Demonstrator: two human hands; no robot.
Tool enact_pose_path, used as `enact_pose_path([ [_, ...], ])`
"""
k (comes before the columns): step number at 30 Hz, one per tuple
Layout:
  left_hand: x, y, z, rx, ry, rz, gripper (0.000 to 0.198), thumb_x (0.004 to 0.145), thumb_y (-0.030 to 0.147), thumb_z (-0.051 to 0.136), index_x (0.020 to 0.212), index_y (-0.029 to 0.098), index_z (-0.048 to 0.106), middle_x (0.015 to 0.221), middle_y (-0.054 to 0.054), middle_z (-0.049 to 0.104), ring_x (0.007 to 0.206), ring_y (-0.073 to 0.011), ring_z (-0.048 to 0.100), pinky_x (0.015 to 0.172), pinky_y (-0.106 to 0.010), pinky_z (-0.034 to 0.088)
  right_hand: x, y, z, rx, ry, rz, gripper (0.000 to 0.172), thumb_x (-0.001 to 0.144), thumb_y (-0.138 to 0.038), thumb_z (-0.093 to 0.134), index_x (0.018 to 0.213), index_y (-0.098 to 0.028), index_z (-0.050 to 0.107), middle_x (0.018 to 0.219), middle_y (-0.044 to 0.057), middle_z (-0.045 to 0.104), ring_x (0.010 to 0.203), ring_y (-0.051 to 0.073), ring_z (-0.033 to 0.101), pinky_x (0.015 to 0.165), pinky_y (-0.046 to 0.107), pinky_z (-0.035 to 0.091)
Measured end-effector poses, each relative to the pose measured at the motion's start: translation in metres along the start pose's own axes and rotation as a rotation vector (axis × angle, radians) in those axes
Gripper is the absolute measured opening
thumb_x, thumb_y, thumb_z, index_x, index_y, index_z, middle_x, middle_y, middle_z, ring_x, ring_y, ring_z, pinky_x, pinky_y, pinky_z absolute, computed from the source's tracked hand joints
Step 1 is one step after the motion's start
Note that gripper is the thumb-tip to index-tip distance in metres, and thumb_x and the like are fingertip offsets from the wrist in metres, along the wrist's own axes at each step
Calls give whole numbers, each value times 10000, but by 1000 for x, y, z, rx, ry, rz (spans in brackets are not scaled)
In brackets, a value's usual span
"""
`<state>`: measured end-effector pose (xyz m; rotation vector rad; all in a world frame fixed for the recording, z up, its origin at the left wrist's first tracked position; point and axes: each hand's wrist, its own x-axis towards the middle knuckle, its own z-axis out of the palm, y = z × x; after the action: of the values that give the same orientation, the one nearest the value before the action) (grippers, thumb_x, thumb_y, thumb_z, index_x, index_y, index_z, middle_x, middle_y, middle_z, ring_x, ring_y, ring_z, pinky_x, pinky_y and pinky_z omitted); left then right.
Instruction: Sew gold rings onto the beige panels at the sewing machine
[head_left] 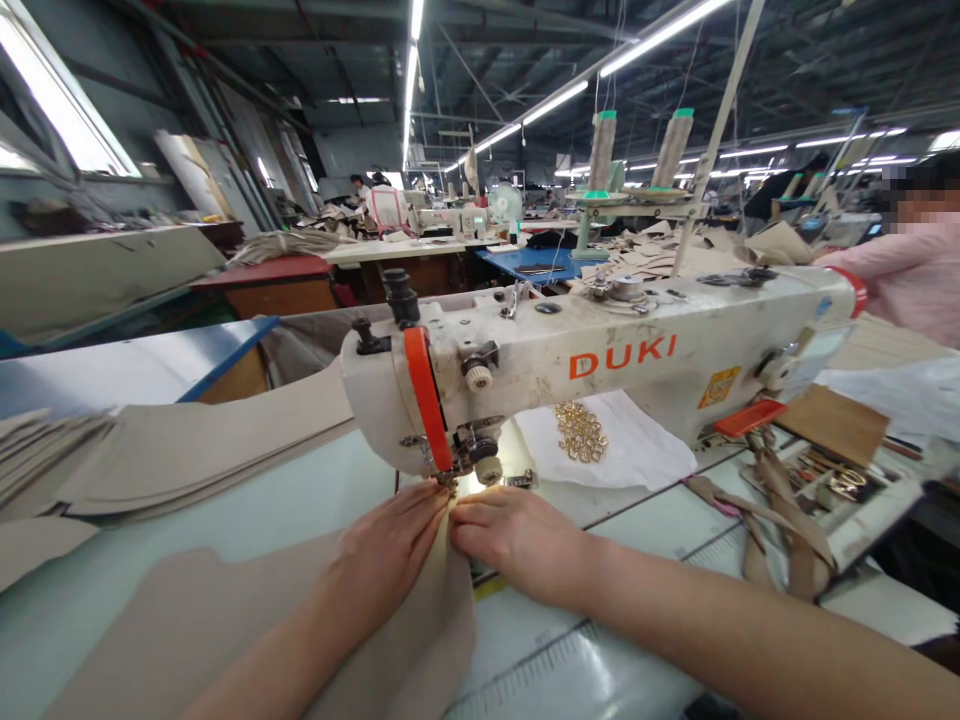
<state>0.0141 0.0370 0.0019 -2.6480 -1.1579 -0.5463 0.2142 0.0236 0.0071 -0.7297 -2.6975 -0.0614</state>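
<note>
A large beige fabric piece point(247, 610) lies across the sewing machine bed, its far end under the lit needle area of a white DUKI sewing machine point(525, 370). My left hand point(386, 540) rests on the fabric just left of the presser foot point(448, 482), its fingers pressed together on the material. On the other side, my right hand point(525, 545) pinches the fabric's right edge close to the foot. Both sets of fingertips nearly meet there and hide the seam spot. A pile of gold metal rings point(581, 432) sits on a white cloth point(630, 450) behind the right hand.
Stacked beige panels point(195, 440) lie at the left. A tray point(885, 500) with small tools and beige strips point(795, 530) stand at the right. Thread cones point(602, 150) rise behind the machine. A person in pink point(915, 260) is at the far right.
</note>
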Motion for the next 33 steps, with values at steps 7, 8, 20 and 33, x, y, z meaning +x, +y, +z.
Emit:
enact_pose_path([
  [7,-4,1,0,21,-14,-17,453,933,331,273,1037,140,671,1061,-98,710,978,-207,668,892,-350,538,-2,-2,2,-5,8,-3,124,917,-211,508,873,-135,596,969,51,645,962,171,561,876,278,427],
  [8,-4,2,1,18,-23,-30,441,930,327,284,1039,142,669,1069,-96,707,984,-205,665,898,-351,534,-2,-2,2,-4,8,-2,125,918,-210,507,876,-135,597,969,51,645,960,171,562,875,280,428],
  [20,-18,14,-8,-47,49,-65,359,921,281,352,1034,149,667,1075,-94,705,986,-184,667,895,-312,538,-5,-10,1,2,29,-73,149,930,-223,484,893,-149,609,948,46,650,936,165,573,853,285,447],
  [33,-147,55,-57,108,-16,-95,757,830,543,470,1462,296,135,1392,-56,471,1191,-252,536,958,-335,475,-12,-31,1,63,243,-202,226,955,-201,401,1020,-168,615,1015,66,689,941,155,619,856,295,492],
])
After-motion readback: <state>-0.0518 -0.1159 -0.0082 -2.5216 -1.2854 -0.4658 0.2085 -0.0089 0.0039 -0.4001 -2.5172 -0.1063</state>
